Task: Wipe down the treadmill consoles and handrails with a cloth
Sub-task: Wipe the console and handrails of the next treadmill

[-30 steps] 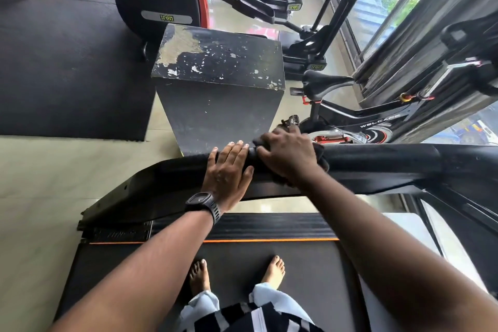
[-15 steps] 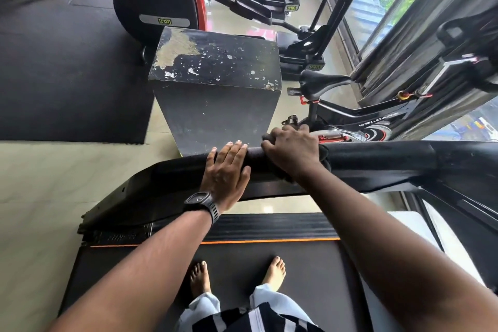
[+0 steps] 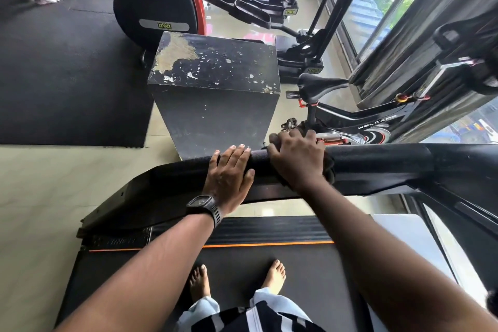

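Two hands on the handrail [image 3: 377,162]: left hand [image 3: 229,175] flat, released; right hand [image 3: 296,159], grip tight around dark cloth [image 3: 329,168].

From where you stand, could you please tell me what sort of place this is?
Most likely a gym: the person stands on a treadmill, with a spin bike and elliptical trainers beyond.

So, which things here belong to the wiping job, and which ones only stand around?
For the job: the handrail, the dark cloth gripped by the right hand, the left hand resting flat on the rail.
Just standing about: the worn black box, the exercise bike, the red machine.
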`<state>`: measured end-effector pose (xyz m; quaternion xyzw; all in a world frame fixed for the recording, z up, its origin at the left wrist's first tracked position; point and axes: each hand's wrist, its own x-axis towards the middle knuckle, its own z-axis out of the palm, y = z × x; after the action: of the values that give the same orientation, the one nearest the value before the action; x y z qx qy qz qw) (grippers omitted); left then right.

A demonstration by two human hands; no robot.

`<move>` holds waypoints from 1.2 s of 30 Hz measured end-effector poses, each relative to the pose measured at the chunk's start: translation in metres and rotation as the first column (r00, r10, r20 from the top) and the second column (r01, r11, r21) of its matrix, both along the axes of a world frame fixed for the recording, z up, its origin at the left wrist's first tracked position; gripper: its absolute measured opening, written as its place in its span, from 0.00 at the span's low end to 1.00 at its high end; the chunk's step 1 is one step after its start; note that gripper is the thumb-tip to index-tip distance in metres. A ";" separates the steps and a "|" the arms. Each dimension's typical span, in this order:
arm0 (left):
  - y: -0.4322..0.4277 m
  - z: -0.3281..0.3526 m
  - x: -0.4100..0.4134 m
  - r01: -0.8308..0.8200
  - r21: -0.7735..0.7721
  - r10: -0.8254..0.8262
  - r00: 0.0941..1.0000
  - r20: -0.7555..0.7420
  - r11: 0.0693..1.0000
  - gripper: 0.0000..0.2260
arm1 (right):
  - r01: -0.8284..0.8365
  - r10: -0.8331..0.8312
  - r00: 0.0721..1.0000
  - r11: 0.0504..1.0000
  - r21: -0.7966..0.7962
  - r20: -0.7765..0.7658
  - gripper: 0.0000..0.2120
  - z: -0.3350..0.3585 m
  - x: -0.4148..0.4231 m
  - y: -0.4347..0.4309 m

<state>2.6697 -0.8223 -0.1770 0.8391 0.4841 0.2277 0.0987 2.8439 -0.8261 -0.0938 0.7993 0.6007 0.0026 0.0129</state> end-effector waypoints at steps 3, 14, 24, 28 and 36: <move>0.002 -0.001 0.001 -0.003 0.021 0.003 1.000 -0.007 1.000 0.23 | -0.134 0.119 0.983 0.986 0.101 0.139 0.23 -0.021 -0.020 -0.034; -0.001 0.003 0.006 0.004 0.021 -0.003 1.000 -0.015 1.000 0.23 | -0.032 0.028 0.998 0.998 0.056 0.057 0.23 -0.009 0.001 -0.013; -0.001 0.004 0.012 -0.016 0.011 0.017 1.000 -0.026 1.000 0.23 | -0.135 0.127 0.989 0.986 -0.098 -0.082 0.23 0.006 0.032 0.015; -0.002 0.002 0.013 -0.023 0.008 0.023 0.999 -0.023 1.000 0.23 | -0.045 0.037 0.995 0.995 0.085 0.095 0.23 -0.013 0.009 -0.030; -0.002 0.004 0.016 -0.035 0.001 0.035 0.999 -0.034 0.999 0.23 | -0.181 0.176 0.982 0.980 -0.077 -0.073 0.22 0.007 0.031 0.013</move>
<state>2.6859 -0.8239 -0.1733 0.8343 0.5001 0.2152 0.0863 2.8751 -0.8127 -0.0865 0.7405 0.6698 -0.0475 0.0261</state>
